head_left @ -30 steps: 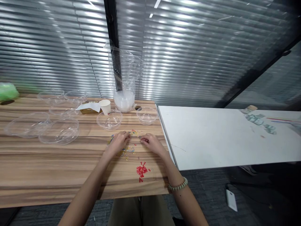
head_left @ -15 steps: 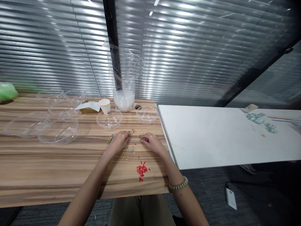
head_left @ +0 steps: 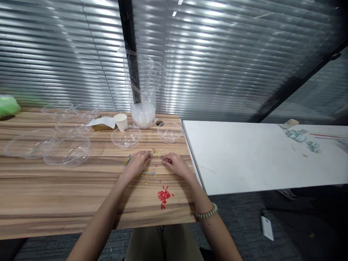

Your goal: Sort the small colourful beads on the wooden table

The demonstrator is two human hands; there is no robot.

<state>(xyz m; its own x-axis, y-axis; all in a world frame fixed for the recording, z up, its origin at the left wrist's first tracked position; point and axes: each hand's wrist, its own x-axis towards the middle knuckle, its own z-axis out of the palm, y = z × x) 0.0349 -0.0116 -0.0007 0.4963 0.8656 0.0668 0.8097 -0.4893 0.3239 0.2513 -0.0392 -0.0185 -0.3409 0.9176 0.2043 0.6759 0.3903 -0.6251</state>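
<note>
My left hand (head_left: 140,161) rests on the wooden table among small coloured tube-like pieces (head_left: 149,172), yellow, blue and clear. Its fingers are bent together, and whatever lies under the tips is hidden. Across a small gap, my right hand (head_left: 174,162) is curled with thumb and fingers pinched; a speck of red shows by the fingertips, too small to name. Between and beyond both hands lie more mixed pieces (head_left: 155,152), some of them red. A heap of red pieces (head_left: 164,196) sits nearer to me, below the right hand.
Clear round bowls stand behind my hands, one at the centre (head_left: 126,137) and one at right (head_left: 170,132); several more (head_left: 67,151) are at left. A paper cup (head_left: 121,122), a box (head_left: 102,124) and a plastic bag (head_left: 143,114) line the back. A white table (head_left: 244,156) adjoins at right.
</note>
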